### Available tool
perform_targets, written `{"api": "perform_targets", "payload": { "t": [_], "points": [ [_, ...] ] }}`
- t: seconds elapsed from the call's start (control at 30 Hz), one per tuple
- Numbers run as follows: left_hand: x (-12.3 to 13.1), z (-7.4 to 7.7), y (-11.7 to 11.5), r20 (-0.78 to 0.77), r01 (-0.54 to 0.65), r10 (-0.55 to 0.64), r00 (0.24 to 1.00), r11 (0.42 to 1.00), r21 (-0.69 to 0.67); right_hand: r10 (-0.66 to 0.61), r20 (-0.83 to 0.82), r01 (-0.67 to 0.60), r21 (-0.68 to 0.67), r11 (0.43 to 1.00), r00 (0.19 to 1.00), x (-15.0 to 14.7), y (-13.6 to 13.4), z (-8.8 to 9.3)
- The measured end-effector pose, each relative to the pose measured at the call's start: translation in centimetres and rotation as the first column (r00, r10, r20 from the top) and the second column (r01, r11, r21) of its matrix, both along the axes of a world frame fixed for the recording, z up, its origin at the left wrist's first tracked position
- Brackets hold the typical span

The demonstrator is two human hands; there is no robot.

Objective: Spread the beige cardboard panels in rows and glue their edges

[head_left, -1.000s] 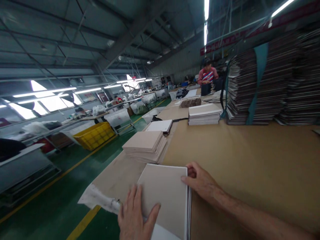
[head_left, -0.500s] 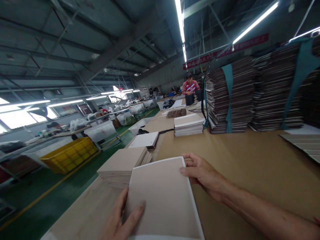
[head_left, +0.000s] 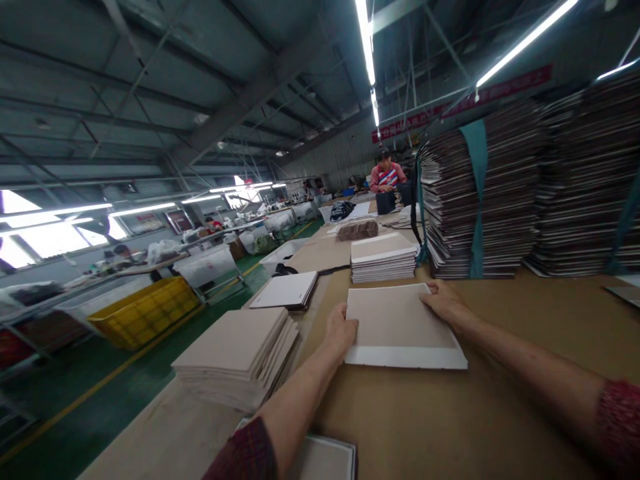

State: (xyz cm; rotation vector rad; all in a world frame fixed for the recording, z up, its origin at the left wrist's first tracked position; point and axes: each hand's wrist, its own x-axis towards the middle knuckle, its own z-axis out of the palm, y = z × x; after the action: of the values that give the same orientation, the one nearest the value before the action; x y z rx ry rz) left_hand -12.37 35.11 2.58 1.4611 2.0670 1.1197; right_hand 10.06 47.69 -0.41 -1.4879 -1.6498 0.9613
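On the brown worktop (head_left: 500,413) a white-edged beige board (head_left: 400,323) lies flat (board stack (head_left: 235,353) just left); left hand (head_left: 341,331) clasps its left edge, right hand (head_left: 445,301) its far right corner.

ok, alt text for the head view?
The left hand and right hand hold a tan, white-edged board by its sides on a brown table. A stack of similar boards lies left of it; strapped bundles stand behind.

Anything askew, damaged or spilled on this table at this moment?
Only one thing: the stack of beige boards near the left edge of the table is splayed, its sheets slipped out of line on the right side. The grey board, held by the left hand and right hand, lies flat; nothing looks spilled or damaged.
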Motion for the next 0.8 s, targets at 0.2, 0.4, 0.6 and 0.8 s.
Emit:
{"api": "perform_targets", "payload": {
  "t": [0.2,0.4,0.6,0.8],
  "points": [
    [0.5,-2.5,3.3,-0.371,-0.081,0.021,0.928,0.986,-0.146,-0.025,0.398,-0.078,0.239,0.968,0.917,-1.0,2.5,-3.1],
    [1.2,-4.0,3.2,-0.619,-0.008,-0.089,0.780,0.988,-0.151,-0.016,0.600,-0.270,0.384,0.883,0.800,-1.8,1.5,-4.5],
    [0.4,-4.2,4.3,-0.630,0.230,-0.318,0.708,0.948,-0.220,0.167,0.703,-0.537,0.345,0.770,0.692,-2.6,0.5,-5.4],
    [0.8,-4.7,3.9,-0.618,0.209,-0.321,0.718,0.946,-0.249,0.177,0.719,-0.542,0.315,0.779,0.672,-2.8,0.3,-6.4]
  ]
}}
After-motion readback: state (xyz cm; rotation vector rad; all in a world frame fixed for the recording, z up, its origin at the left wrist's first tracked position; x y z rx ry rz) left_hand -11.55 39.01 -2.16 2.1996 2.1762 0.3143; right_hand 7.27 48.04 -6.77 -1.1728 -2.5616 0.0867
